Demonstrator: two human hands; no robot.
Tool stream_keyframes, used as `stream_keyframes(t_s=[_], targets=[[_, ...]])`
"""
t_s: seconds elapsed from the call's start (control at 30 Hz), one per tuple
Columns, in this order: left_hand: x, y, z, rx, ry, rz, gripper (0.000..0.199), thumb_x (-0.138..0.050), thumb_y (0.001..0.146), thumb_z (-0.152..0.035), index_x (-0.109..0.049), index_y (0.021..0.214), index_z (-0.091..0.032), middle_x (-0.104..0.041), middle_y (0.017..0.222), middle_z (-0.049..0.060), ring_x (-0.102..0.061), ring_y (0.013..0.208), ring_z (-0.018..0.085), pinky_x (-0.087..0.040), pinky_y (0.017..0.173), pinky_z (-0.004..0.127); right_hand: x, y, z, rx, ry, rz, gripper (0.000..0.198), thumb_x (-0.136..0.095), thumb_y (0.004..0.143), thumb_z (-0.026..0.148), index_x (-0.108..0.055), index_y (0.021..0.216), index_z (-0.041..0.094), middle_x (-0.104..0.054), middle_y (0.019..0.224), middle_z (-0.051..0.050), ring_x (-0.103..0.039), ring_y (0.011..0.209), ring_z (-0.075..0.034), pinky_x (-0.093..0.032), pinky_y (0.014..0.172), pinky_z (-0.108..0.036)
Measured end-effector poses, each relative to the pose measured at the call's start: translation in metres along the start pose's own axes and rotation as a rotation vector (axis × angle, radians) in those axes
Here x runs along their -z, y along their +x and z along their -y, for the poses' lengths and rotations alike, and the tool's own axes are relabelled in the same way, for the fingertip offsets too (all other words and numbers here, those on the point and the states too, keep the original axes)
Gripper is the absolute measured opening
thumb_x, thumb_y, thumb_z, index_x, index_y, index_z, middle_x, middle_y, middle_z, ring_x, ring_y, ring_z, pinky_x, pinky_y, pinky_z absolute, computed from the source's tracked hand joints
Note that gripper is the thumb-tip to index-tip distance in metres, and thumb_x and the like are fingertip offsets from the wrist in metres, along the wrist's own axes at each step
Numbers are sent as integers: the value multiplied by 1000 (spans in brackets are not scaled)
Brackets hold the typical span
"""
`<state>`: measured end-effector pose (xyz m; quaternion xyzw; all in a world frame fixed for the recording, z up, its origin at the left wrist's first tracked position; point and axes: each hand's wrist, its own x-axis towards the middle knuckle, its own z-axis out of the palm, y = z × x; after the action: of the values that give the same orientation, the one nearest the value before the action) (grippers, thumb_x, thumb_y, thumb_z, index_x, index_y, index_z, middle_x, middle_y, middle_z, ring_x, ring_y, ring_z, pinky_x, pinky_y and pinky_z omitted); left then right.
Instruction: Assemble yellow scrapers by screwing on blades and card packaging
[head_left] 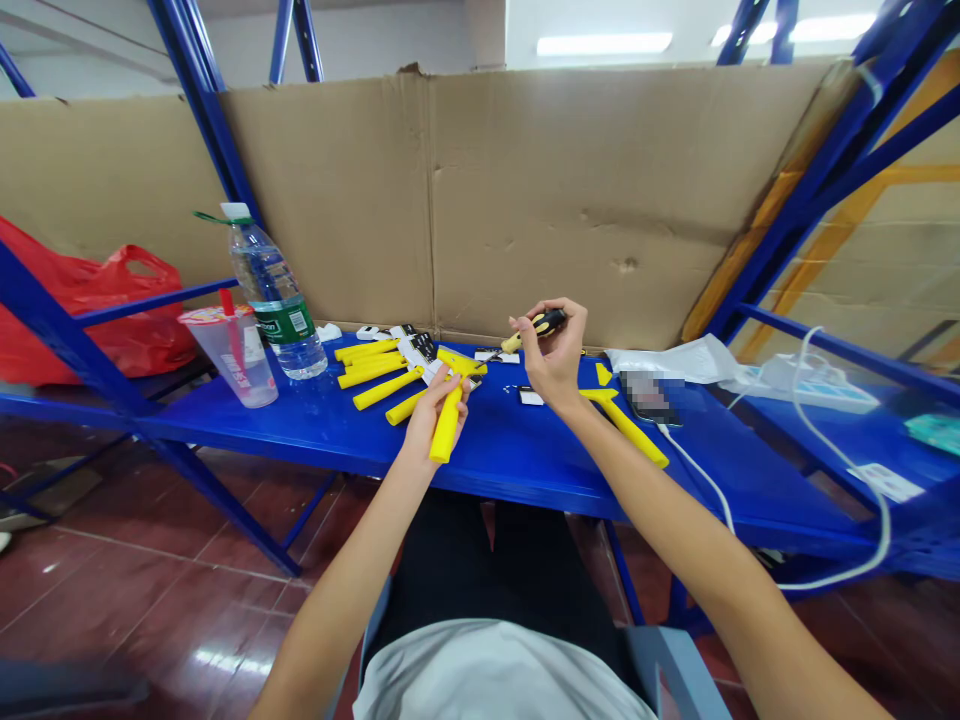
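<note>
My left hand (437, 405) is closed around the handle of a yellow T-shaped scraper (447, 425), its wide head pointing away from me. In my right hand (556, 355) is a screwdriver (534, 330) with a black and pale yellow handle. Its thin shaft slants down to the left, and the tip is close to the scraper's head; whether they touch I cannot tell. Left of my left hand, several more yellow scrapers (381, 387) lie side by side, with black and white pieces at their heads. Another yellow scraper (634, 432) rests beyond my right forearm.
On the blue table (510, 455) stand a water bottle (281, 300) and a plastic cup (238, 360) at the left. A phone (649, 398) with a white cable (709, 475) lies at the right, near a white bag (675, 358). Cardboard (540, 200) walls the back.
</note>
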<state>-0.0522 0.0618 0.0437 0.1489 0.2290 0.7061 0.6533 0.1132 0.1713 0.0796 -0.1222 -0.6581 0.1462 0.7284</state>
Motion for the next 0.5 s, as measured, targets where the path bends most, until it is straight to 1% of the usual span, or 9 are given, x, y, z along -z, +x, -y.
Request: stream_keyframes(t_s=[0.23, 0.4, 0.5], targets=[[0, -1, 0, -9, -1, -11, 66, -67, 99, -1, -51, 157, -30, -72, 120, 9, -78, 81, 12, -56, 52, 12, 1, 1, 1, 3, 4, -16, 34, -74, 106, 44, -48, 126, 32, -61, 110, -1, -74, 89, -17, -70, 85, -39], [1, 0, 1, -5, 15, 7, 68, -68, 98, -2, -50, 157, -31, -72, 120, 9, -79, 82, 12, -57, 53, 12, 2, 1, 1, 4, -37, -11, 36, -71, 106, 50, -47, 127, 32, -61, 110, -2, -75, 91, -18, -71, 84, -39], [2, 0, 1, -5, 25, 6, 69, -68, 98, -2, -49, 158, -30, -73, 120, 9, -79, 82, 12, -57, 53, 12, 3, 2, 0, -15, -37, -12, 39, -72, 105, 53, -47, 127, 32, -62, 110, -2, -76, 92, -19, -71, 86, -39]])
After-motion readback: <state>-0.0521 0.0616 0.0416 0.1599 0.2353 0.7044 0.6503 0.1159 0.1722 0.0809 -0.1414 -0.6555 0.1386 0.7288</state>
